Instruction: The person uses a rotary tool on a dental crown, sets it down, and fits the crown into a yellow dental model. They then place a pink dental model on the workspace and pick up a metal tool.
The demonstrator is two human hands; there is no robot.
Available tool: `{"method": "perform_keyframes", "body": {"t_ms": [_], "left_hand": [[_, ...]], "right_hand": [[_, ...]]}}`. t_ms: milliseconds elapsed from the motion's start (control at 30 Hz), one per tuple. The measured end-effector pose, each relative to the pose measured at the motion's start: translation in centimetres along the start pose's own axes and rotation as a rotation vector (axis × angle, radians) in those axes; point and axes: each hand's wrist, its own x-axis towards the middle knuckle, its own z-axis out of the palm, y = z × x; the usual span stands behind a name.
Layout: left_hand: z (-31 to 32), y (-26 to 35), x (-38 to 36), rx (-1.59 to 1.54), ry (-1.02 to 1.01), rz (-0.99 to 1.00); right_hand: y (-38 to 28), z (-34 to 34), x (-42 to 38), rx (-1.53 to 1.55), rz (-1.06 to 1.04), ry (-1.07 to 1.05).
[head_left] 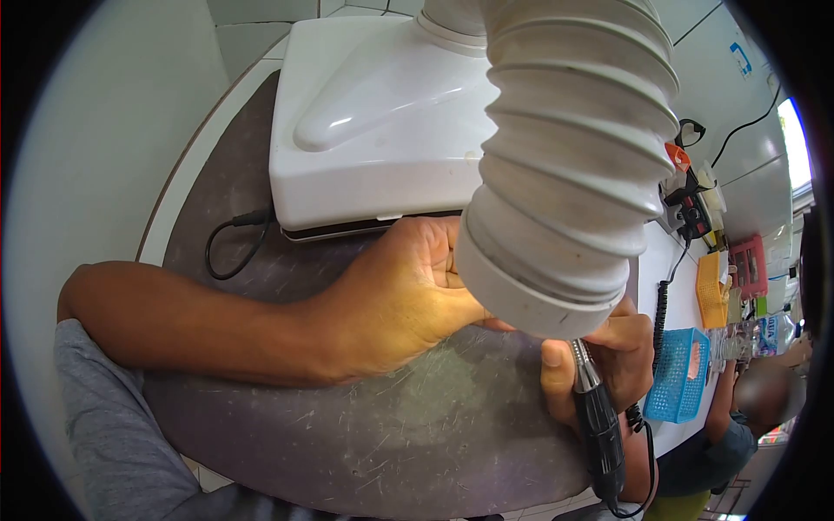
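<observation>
My right hand point(627, 360) grips a black and metal rotary handpiece point(601, 434), its metal end pointing up under the mouth of a ribbed white hose point(578, 148). A cord runs from the handpiece's lower end. My left hand point(404, 300) reaches in from the left, its fingers curled and closed. The hose hides most of its fingertips, so I cannot make out what they hold. Behind that hand stands a glossy white machine housing point(369, 122), with the hose arching over it. Beneath both hands lies a scratched grey-brown tabletop point(382, 443).
A black cable point(228, 253) loops out beside the housing. To the right are a blue basket point(673, 392), a yellow basket point(711, 295), a pink basket point(756, 260) and a water bottle point(771, 335). A coiled cord point(661, 317) runs along there. Another person point(708, 464) sits at the far right.
</observation>
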Motion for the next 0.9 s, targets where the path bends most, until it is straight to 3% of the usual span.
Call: {"method": "perform_keyframes", "body": {"t_ms": [67,300,600,900], "left_hand": [[0.2,0.66,0.01,0.051,0.02,-0.098],[0.23,0.48,0.02,0.126,0.005,-0.037],[0.01,0.44,-0.03,0.051,-0.014,-0.066],[0.11,0.93,0.05,0.05,-0.002,-0.147]], "right_hand": [[-0.01,0.14,0.09,0.047,-0.008,0.04],[0.11,0.13,0.01,0.019,-0.023,0.029],[-0.24,-0.02,-0.05,0.003,0.043,-0.004],[0.13,0.21,0.11,0.07,-0.038,0.003]]}}
